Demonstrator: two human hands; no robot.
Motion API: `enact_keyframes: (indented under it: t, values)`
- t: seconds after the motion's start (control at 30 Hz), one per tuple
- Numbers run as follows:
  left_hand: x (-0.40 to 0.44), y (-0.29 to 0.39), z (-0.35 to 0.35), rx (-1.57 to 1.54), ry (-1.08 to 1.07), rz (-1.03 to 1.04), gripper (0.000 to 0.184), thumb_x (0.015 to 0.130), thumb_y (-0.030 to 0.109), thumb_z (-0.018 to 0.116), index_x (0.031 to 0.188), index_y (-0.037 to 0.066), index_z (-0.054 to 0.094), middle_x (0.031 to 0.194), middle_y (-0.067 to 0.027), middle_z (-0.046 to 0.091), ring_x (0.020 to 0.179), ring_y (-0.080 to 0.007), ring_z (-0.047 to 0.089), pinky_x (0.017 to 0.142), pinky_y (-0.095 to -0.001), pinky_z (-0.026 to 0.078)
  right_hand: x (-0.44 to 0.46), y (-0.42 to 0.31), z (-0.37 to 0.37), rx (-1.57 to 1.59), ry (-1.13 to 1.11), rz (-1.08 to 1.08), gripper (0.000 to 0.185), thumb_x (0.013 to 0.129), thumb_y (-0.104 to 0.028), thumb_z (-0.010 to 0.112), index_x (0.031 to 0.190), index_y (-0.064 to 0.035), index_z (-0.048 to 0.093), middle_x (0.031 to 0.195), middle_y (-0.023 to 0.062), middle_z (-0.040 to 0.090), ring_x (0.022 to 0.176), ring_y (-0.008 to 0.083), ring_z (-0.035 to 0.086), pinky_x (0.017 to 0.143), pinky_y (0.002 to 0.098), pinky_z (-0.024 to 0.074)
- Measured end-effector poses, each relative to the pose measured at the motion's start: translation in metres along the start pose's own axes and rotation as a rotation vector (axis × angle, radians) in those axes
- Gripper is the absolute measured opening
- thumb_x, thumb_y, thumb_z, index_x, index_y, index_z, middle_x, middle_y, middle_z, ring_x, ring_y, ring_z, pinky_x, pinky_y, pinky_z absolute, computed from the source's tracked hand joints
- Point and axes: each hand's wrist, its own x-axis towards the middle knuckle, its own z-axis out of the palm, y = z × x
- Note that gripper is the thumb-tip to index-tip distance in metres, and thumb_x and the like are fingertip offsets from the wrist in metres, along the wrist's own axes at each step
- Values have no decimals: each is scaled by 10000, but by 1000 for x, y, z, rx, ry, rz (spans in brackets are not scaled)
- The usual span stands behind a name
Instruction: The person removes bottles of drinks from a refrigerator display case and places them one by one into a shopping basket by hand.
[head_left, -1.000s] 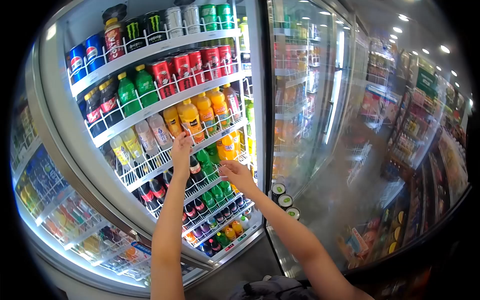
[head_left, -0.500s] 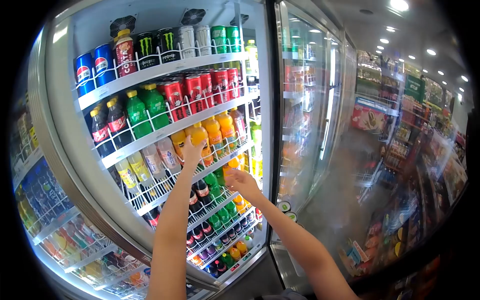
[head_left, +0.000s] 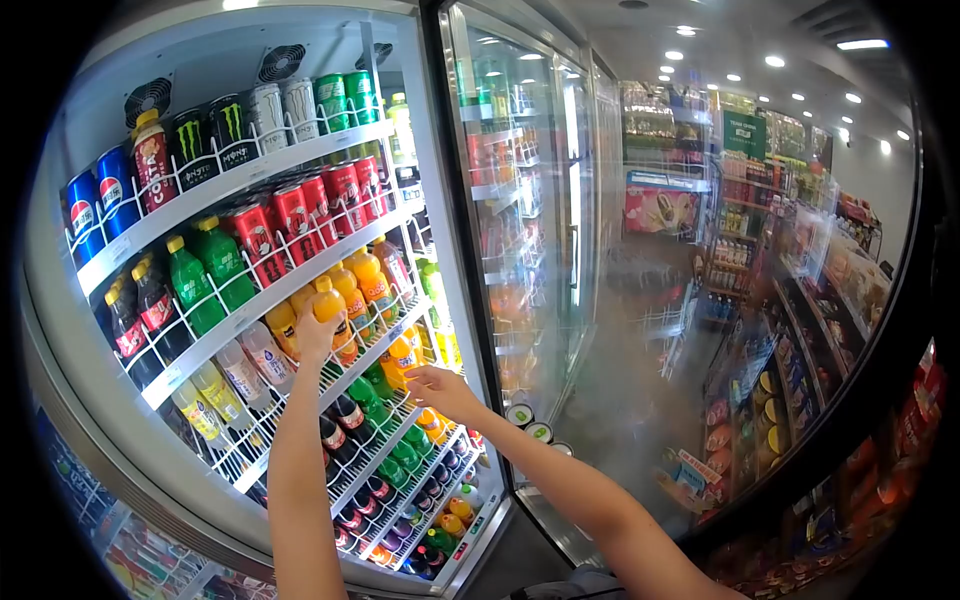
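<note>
Bottle of orange drink (head_left: 327, 299), on 3rd shelf (head_left: 254, 470) from top: prob. full, heavyish, plastic w/ slight give, maybe slick if cold. Best held round upper body, below cap (head_left: 323, 283). L hand (head_left: 316, 335) wraps it there; R hand (head_left: 440, 392) loosely spread, nothing visibly held. Long axis approx. upright, cap end up.

the third white wire shelf (head_left: 374, 350) down bears upright yellow-labelled bottles (head_left: 222, 396) at left, pale-labelled bottles (head_left: 242, 370) beside them, and several orange bottles (head_left: 370, 276) toward the right.
</note>
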Motion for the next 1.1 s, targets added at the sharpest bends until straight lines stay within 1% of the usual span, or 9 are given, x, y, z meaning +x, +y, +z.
enact_keyframes:
  t: [0.23, 0.3, 0.43, 0.5, 0.6, 0.77, 0.83, 0.93, 1.1]
  values:
    - [-40, 47, -14, 34, 143, 186, 609, 718, 175, 794, 1253, 45, 534, 1198, -178, 551, 1111, -355, 541, 965, -410, 437, 8, -11, 10, -106, -13, -77, 391, 912, -277, 647, 1214, -32, 605, 1071, 126, 681, 937, 200, 676, 819, 326, 537]
    - [-50, 58, -23, 65, 161, 395, 615, 718, 127, 791, 1268, 50, 528, 1186, -161, 555, 1112, -350, 537, 963, -405, 439, 4, -17, 16, -256, 31, -136, 414, 942, -249, 625, 1285, -31, 550, 1073, 104, 675, 1009, 175, 651, 882, 307, 513]
    - [-69, 96, -40, 15, 159, 428, 632, 702, 106, 804, 1269, 49, 530, 1170, -150, 556, 1090, -347, 548, 934, -396, 456, 8, -20, 24, -223, 64, -194, 482, 939, -233, 624, 1359, -45, 479, 1246, 139, 609, 1119, 222, 609, 963, 342, 478]
    - [-73, 100, -39, -10, 190, 379, 598, 714, 129, 808, 1248, 48, 552, 1155, -141, 574, 1058, -317, 574, 910, -382, 467, 13, -25, 26, -175, 38, -186, 548, 930, -250, 641, 1400, -56, 438, 1291, 151, 578, 1179, 236, 568, 982, 360, 470]
    - [-91, 124, -55, -332, -40, -6, 550, 772, 194, 787, 1255, 38, 575, 1100, -93, 640, 1012, -190, 599, 869, -321, 477, 13, -26, 31, -203, 50, -245, 699, 903, -323, 668, 1451, -16, 361, 1367, 185, 512, 1282, 291, 492, 1012, 378, 442]
    - [-120, 145, -74, -629, -141, -155, 553, 803, 220, 774, 1282, 40, 565, 1125, -69, 644, 1013, -156, 605, 863, -296, 490, -7, -49, 31, -101, -215, -112, 644, 875, -310, 716, 1385, -13, 458, 1260, 117, 599, 1136, 200, 585, 978, 331, 459]
    - [-131, 153, -87, -512, -145, -222, 572, 805, 225, 778, 1296, 40, 551, 1122, -74, 643, 974, -139, 618, 815, -270, 501, -12, -40, 32, -76, -246, -98, 612, 866, -283, 729, 1355, -5, 489, 1190, 96, 641, 1089, 179, 605, 927, 317, 484]
    - [-150, 167, -96, -606, -189, -327, 572, 847, 188, 742, 1346, 44, 503, 1006, -61, 659, 866, -126, 634, 746, -251, 507, -32, -45, 38, -55, -257, -96, 597, 869, -262, 724, 1350, 4, 490, 1187, 94, 642, 1079, 169, 606, 911, 309, 487]
    - [-185, 194, -102, -438, -98, -375, 574, 863, 241, 728, 1352, 48, 496, 980, -76, 670, 832, -116, 627, 699, -255, 509, -64, -69, 32, -28, -349, -28, 576, 882, -249, 714, 1339, 21, 491, 1193, 93, 633, 1078, 172, 600, 921, 304, 481]
